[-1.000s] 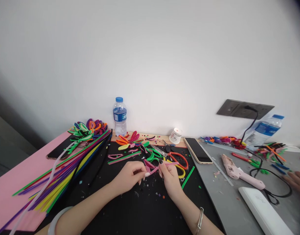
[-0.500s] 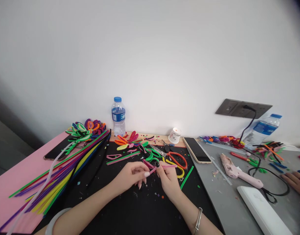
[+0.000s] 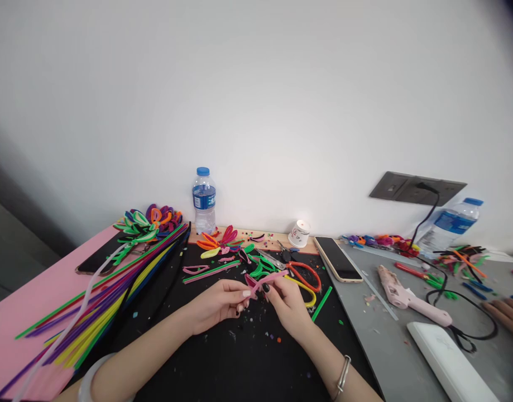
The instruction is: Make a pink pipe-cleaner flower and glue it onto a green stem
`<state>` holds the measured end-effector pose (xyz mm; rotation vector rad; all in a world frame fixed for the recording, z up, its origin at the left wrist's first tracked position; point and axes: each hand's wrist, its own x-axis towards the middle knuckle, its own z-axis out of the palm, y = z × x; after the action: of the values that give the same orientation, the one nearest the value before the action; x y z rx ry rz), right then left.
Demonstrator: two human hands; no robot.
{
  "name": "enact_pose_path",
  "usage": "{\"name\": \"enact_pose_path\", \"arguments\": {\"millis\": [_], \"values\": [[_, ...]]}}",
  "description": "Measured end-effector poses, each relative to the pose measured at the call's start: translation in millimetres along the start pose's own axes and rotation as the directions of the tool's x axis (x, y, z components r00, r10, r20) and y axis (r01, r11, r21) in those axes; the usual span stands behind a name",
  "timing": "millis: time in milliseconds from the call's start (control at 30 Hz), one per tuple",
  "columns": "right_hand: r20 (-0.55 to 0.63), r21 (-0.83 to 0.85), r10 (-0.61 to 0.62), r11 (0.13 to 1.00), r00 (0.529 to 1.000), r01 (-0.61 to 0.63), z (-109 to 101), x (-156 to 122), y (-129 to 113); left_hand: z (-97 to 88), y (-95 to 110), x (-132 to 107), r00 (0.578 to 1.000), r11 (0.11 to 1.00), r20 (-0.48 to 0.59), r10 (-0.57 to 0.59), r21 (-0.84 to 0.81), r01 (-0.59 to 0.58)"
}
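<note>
Pink fuzzy strip (image 3: 273, 278) was held between both hands, over the black mat (image 3: 223, 368) and in front of the green loops (image 3: 260, 272). Left hand (image 3: 218, 306): grip closed, thumb and fingers pinching the strip's nearer end. Right hand (image 3: 287, 307): grip likewise pinched on it, just beside; the tail pointed up and right. Exact contact was partly hidden by the fingers.

Risks, by judgement: with only fingertip hold, a loosened pinch could let the strip slip or spring out of shape. Rightward travel could knock the orange-handled scissors (image 3: 302, 264) nearby. If dropped, its pile might pick up loose scraps (image 3: 278, 339).
</note>
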<state>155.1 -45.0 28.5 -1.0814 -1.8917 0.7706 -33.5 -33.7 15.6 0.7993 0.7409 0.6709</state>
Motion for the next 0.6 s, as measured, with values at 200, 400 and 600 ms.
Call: {"name": "enact_pose_path", "arguments": {"millis": [200,400,600], "values": [[-0.119,-0.343,0.158,0.92,0.98,-0.19,-34.2,6.8,22.1,-9.6,0.9,6.5,0.976,0.988,-0.198,0.094,-0.1,-0.116],[-0.08,-0.733,0.265,0.637,0.961,-0.237,-52.9,5.5,35.6,-14.1,3.4,9.0,0.953,0.967,-0.264,0.148,-0.166,-0.196],[-0.037,-0.826,0.426,0.497,0.904,-0.268,-51.1,11.0,28.8,-14.3,3.1,10.3,0.936,0.95,-0.302,0.183,-0.192,-0.248]]}}
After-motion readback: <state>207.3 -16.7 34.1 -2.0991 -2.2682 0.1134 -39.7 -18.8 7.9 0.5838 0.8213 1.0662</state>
